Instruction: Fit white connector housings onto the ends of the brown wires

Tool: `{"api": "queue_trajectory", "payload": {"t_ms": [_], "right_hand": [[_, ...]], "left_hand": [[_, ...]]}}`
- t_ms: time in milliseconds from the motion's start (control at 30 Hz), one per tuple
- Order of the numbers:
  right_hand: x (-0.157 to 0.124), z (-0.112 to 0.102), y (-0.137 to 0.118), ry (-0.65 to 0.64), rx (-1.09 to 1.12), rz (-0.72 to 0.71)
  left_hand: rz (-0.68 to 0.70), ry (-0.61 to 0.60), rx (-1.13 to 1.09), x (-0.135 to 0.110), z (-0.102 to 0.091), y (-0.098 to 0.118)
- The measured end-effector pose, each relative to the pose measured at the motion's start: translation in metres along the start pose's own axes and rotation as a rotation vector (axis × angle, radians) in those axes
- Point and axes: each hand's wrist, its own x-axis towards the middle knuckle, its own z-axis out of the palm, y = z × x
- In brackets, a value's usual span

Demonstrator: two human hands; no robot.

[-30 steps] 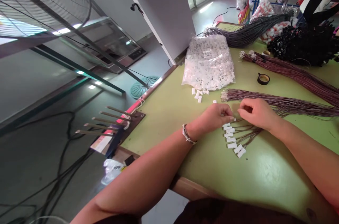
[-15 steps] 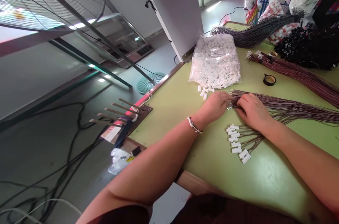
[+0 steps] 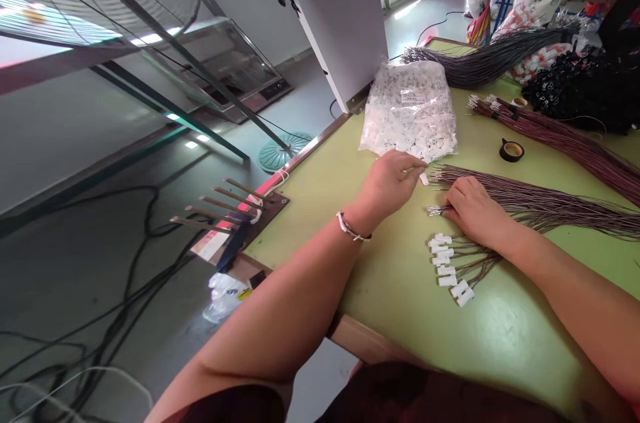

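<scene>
My left hand [image 3: 393,183] is closed in a pinch, with a small white plastic connector [image 3: 424,179] right at its fingertips. Loose connectors beneath that hand are hidden by it. My right hand [image 3: 473,206] has its fingers curled over thin dark brown wires, whose bare metal-tipped ends [image 3: 435,210] stick out to its left. Beside it, the larger wire bundle [image 3: 540,195] stretches off to the right. Closer to me lie several brown wires fitted with white connectors [image 3: 443,260], fanned out on the green tabletop [image 3: 400,296].
A clear bag of white connectors [image 3: 410,113] lies beyond my left hand. Black tape [image 3: 511,150], reddish-brown wires [image 3: 560,136], dark wires [image 3: 480,63] and a black pile [image 3: 575,90] occupy the far side. A pronged rack [image 3: 260,213] is fixed at the left table edge.
My left hand has drawn back leftward from the wire ends to the loose connectors. A few wire ends now sit apart from the main bundle, under my right hand, which stays in place.
</scene>
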Motion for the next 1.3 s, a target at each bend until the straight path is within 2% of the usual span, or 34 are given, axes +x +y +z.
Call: {"api": "queue_trajectory", "payload": {"t_ms": [67, 167, 233, 300, 400, 567, 733, 933, 1033, 1100, 1200, 1300], "right_hand": [[0.0, 0.0, 0.006, 0.09, 0.131, -0.008], [0.0, -0.003, 0.011, 0.202, 0.315, 0.136], [0.001, -0.004, 0.011, 0.217, 0.364, 0.218], [0.001, -0.004, 0.009, 0.211, 0.412, 0.224], [0.003, -0.003, 0.007, 0.174, 0.508, 0.193], [0.007, -0.005, 0.01, 0.057, 0.554, 0.192], [0.009, -0.005, 0.014, 0.082, 0.667, 0.196], [0.008, -0.004, 0.014, 0.043, 0.927, 0.343], [0.008, -0.005, 0.015, 0.064, 1.071, 0.404], [0.008, -0.006, 0.013, 0.063, 1.078, 0.448], [0.009, -0.005, 0.009, 0.125, 1.044, 0.477], [0.009, -0.005, 0.004, 0.218, 1.01, 0.483]], "left_hand": [[-0.066, 0.131, -0.042, 0.003, -0.011, 0.001], [-0.191, 0.248, -0.113, 0.006, -0.024, -0.001], [-0.24, 0.205, -0.124, 0.005, -0.026, -0.004], [-0.249, 0.083, -0.094, 0.003, -0.021, -0.007], [-0.214, -0.056, 0.033, 0.0, -0.003, -0.009], [-0.174, -0.165, 0.365, -0.002, 0.026, -0.008], [-0.148, -0.199, 0.416, -0.002, 0.026, -0.009], [-0.043, -0.166, 0.333, -0.001, 0.023, -0.016], [-0.073, -0.071, 0.173, -0.002, 0.022, -0.016], [-0.205, -0.038, -0.054, -0.003, 0.019, -0.013], [-0.444, -0.105, -0.501, -0.006, 0.015, -0.006], [-0.598, -0.131, -0.882, -0.008, 0.014, 0.0]]}}
